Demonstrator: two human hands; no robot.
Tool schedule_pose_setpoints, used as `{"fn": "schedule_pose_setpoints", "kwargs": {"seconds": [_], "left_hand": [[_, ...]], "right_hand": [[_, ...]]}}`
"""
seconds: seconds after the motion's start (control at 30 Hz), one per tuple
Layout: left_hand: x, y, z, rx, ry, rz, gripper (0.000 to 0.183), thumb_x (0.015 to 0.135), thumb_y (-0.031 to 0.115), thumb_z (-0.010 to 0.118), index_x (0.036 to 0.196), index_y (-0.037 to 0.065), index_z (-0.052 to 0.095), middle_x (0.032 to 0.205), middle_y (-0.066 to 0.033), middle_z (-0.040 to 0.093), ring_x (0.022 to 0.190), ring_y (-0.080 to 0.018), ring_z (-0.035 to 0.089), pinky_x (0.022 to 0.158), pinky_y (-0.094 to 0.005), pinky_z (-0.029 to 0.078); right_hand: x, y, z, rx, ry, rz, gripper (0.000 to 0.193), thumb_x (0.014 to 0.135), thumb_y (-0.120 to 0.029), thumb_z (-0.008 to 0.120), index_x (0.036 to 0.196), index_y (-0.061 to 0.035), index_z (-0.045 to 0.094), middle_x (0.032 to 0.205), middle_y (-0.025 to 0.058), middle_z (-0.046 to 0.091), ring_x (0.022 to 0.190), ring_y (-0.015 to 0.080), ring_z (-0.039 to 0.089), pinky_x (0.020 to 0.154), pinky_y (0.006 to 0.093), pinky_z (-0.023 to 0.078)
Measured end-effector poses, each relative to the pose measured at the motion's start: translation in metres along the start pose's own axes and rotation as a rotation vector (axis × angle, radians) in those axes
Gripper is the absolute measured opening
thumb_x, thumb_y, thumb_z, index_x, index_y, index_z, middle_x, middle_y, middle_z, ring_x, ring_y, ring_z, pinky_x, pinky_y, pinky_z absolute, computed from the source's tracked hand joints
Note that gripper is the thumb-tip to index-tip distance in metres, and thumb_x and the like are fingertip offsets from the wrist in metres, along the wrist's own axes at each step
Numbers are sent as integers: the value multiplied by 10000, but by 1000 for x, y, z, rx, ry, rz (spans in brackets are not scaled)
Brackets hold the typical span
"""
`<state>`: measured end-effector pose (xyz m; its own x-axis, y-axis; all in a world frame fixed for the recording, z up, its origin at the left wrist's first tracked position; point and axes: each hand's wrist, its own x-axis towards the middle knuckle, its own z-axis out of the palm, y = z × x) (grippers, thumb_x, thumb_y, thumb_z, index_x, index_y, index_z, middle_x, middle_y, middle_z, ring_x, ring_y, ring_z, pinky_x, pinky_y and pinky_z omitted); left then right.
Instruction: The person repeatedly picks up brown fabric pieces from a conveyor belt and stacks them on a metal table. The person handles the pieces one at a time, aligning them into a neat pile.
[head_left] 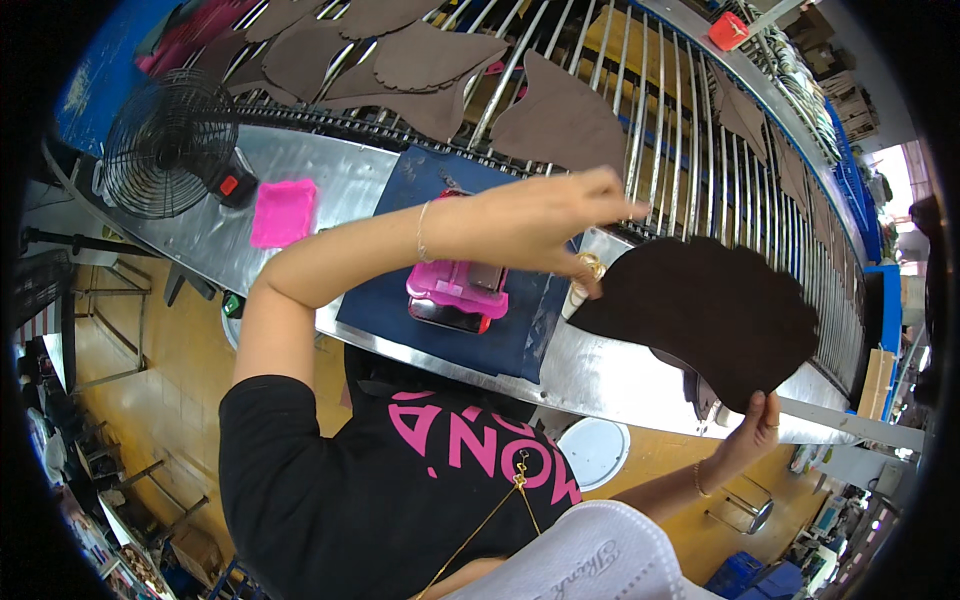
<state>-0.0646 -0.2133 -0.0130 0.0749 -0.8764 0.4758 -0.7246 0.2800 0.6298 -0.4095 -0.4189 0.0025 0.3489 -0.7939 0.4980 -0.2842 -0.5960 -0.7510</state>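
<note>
1. My right hand (752, 435) grasps the dark piece (715, 315) by its lower edge, thumb and fingers pinching the rim.
2. My left hand (545, 222) is released, fingers parted; its thumb points down beside the piece's left edge, and I cannot tell whether they touch.
3. The piece is raised over the right side of the metal bench (610, 375), its scalloped edge facing up and right, near the barred rack (690, 140).
4. Between the piece and the blue mat (390, 335), a strip of metal gives some room.
5. Left of my forearm, the pink tray (284, 214) sits between mat and fan (170, 145).
</note>
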Motion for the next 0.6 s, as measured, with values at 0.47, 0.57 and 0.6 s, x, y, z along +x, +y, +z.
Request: {"fn": "schedule_pose_setpoints", "kwargs": {"seconds": [0.47,0.57,0.6], "left_hand": [[97,-44,-33,-337,-16,-457,289,881,163,627,1125,12,601,640,-82,593,518,-143,616,470,-263,481],[88,-104,-21,-771,176,-625,395,908,53,534,1294,78,456,902,-103,608,622,-195,653,537,-280,547],[85,-121,-14,-946,274,-631,452,914,4,486,1341,110,385,1022,-119,582,679,-223,665,573,-299,572]], "right_hand": [[103,-56,47,-503,31,-491,198,885,-87,620,1074,-56,669,963,74,662,871,182,597,840,326,433],[99,-37,42,-366,143,-285,187,900,-82,602,1070,-29,658,979,76,653,895,182,591,852,317,454],[96,-26,39,-388,106,-287,183,900,-81,601,1064,-25,658,975,78,652,888,183,592,847,314,455]]}}
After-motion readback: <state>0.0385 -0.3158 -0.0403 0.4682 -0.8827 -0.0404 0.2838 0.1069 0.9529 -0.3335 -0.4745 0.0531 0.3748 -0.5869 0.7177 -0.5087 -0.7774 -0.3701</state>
